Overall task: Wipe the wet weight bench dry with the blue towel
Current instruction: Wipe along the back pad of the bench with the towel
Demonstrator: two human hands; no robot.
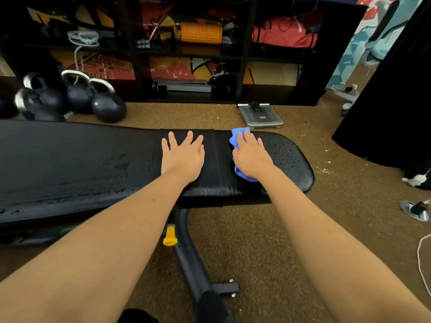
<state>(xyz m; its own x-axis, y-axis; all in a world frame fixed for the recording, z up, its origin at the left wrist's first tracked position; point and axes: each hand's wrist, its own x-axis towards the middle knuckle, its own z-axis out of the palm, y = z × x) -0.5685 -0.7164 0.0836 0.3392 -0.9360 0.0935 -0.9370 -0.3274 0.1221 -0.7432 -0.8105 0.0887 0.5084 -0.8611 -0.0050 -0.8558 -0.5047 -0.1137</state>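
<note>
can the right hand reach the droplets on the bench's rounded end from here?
Probably yes. The right hand presses the towel flat on the bench, and the droplets lie just right of it on the same surface, nothing between.

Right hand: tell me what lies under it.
Under the right hand lies the blue towel, bunched, its edges showing ahead of the hand and at the wrist. Below it is the weight bench, beaded with water nearby. The pad beneath the towel is covered.
</note>
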